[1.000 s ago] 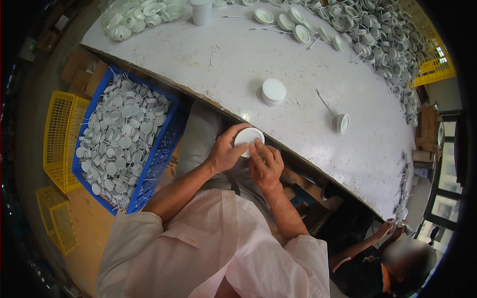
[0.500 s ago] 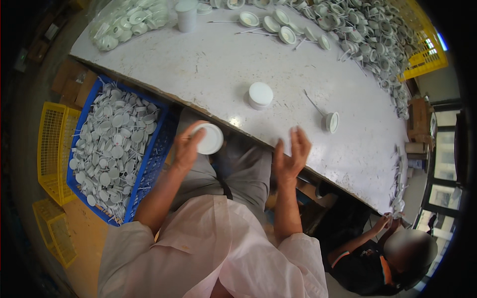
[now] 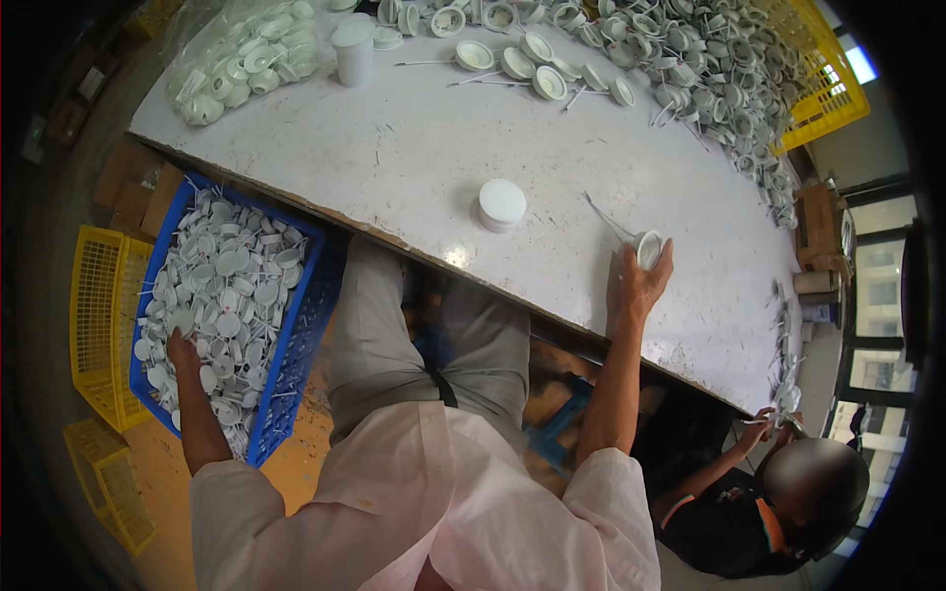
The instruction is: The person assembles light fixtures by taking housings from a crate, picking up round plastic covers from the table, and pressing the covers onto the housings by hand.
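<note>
My right hand (image 3: 645, 281) is closed round a small white round fitting (image 3: 647, 250) at the table's right. Its open, hollow face is up, and a thin white lead (image 3: 607, 215) sticks out toward the far left. Over the blue crate (image 3: 307, 295) at my left, my left hand (image 3: 182, 349) reaches in among many similar white fittings (image 3: 227, 266). A white round fitting (image 3: 180, 321) shows at its fingertips, and the fingers look closed on its edge. Between my hands on the table stands a short white round stack or pot (image 3: 502, 205), touched by neither hand.
A large heap of fittings (image 3: 709, 69) covers the table's far right beside a yellow crate (image 3: 833, 89). At the far left lie a clear bag of white cups (image 3: 241, 74) and a white cylinder (image 3: 354, 54). A co-worker (image 3: 734, 522) sits at lower right. Yellow crates (image 3: 94, 315) stand left.
My left hand has carried a white round fitting from above my lap leftward into the blue crate. My right hand has moved right and taken hold of the fitting with the lead.
</note>
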`<state>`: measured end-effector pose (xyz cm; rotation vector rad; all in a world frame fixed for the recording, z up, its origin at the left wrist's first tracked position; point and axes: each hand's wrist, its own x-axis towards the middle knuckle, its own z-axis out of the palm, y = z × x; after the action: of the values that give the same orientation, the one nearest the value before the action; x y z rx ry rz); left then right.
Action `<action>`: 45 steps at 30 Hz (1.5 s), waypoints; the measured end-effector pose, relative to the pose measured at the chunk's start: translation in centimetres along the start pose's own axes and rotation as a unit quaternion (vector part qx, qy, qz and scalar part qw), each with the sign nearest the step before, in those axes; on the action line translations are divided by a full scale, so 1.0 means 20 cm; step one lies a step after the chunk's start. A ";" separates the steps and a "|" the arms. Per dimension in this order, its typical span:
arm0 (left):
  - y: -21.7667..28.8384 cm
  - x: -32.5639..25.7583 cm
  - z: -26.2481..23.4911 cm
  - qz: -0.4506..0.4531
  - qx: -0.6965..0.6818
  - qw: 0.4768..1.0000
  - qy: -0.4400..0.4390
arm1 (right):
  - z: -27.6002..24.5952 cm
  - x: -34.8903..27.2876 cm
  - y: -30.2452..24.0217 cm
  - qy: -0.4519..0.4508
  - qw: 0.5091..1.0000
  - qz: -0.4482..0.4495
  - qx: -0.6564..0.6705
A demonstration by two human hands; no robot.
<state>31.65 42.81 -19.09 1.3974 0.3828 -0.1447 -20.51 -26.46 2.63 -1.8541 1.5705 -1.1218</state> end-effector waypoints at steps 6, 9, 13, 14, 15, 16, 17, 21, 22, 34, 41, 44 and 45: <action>0.05 0.06 -0.37 0.290 0.574 0.728 0.236 | -0.03 -0.10 -0.04 0.091 0.980 -0.178 0.013; -0.02 -0.59 0.50 0.201 0.347 0.912 -0.084 | -0.10 -0.19 -0.18 0.116 0.958 -0.259 -0.032; 0.32 -1.61 1.37 0.239 0.193 0.842 -0.442 | -0.10 -0.34 -0.40 0.076 0.946 -0.314 0.010; 0.39 -1.78 1.51 0.268 0.153 0.802 -0.512 | -0.09 -0.38 -0.44 0.014 0.943 -0.330 0.039; 0.46 -1.89 1.63 0.346 0.189 0.731 -0.558 | -0.08 -0.43 -0.48 -0.048 0.936 -0.342 0.069; 0.51 -2.00 1.75 0.358 0.182 0.710 -0.579 | -0.08 -0.48 -0.51 -0.085 0.927 -0.354 0.087; 0.53 -2.07 1.84 0.372 0.178 0.690 -0.595 | -0.05 -0.52 -0.52 -0.091 0.926 -0.353 0.093; 0.48 -2.13 2.00 0.268 0.210 0.663 -0.666 | 0.03 -0.62 -0.55 -0.256 0.849 -0.426 0.178; 0.46 -2.12 2.01 0.189 0.199 0.652 -0.707 | 0.03 -0.64 -0.57 -0.275 0.847 -0.429 0.154; 0.22 -1.96 1.88 0.048 0.062 0.772 -0.630 | 0.17 -0.49 -0.48 -0.270 0.938 -0.101 0.192; 0.17 -1.92 1.87 0.051 0.069 0.789 -0.609 | 0.42 -0.30 -0.44 -0.244 0.963 0.062 0.095; 0.16 -1.92 1.86 0.049 0.060 0.795 -0.601 | 0.47 -0.29 -0.45 -0.256 0.964 0.049 0.055; 0.15 -1.91 1.86 0.057 0.059 0.796 -0.600 | 0.48 -0.29 -0.45 -0.267 0.962 0.040 0.040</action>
<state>3.63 2.34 1.52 1.1802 -0.7888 -0.9109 -7.52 -20.31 2.52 -1.8200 1.2502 -0.5677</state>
